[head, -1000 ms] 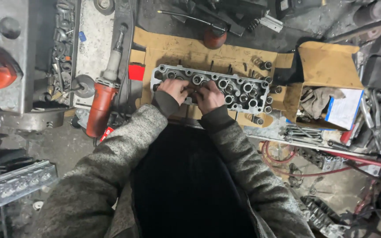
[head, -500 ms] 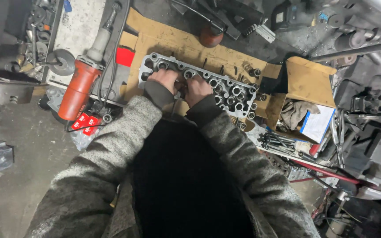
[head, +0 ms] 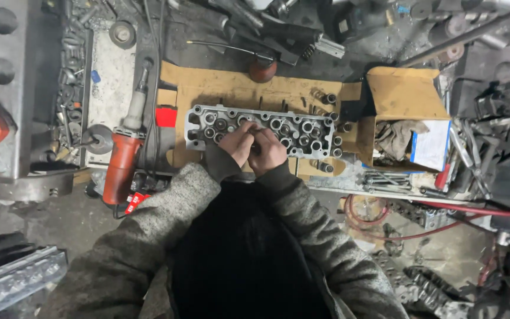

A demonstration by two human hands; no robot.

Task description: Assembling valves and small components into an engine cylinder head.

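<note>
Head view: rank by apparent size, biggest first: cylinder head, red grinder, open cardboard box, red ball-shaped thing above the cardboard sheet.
1. Cylinder head, partly hidden by both hands.
2. Cardboard box and grinder look close in area; the order between them is unsure.
3. Red ball-shaped thing, clearly smallest.

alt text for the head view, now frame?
Seen from above, a person's left hand and right hand press together on a grey metal cylinder head lying on cardboard on a cluttered workbench. A red angle grinder lies to the left, an open cardboard box to the right.
</note>
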